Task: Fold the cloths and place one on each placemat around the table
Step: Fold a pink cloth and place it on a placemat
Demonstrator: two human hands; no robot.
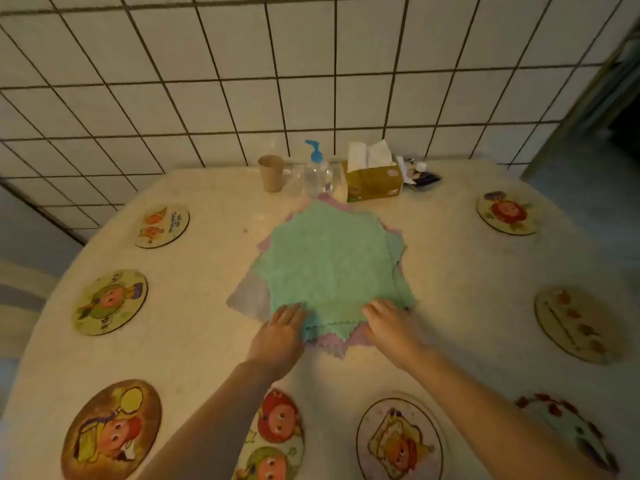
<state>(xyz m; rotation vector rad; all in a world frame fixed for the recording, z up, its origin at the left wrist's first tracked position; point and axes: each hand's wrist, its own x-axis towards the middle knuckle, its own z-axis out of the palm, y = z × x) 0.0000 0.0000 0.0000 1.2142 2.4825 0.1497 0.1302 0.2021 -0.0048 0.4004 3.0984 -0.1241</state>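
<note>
— Head view: where are the cloths?
— Stacked mid-table, green cloth [332,268] on top. Left hand [282,329] and right hand [391,323] lie flat, fingers straight, on its near edge, 1 per corner, equally near. Placemat [400,441] bare.

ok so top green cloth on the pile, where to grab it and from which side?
Take the green cloth at its near scalloped edge, toward the two near corners, coming from the person's side. That edge overhangs the pink cloth below, so fingers can likely pinch the top layer alone. The left hand and right hand already rest there; whether either has a grip is unclear.
</note>
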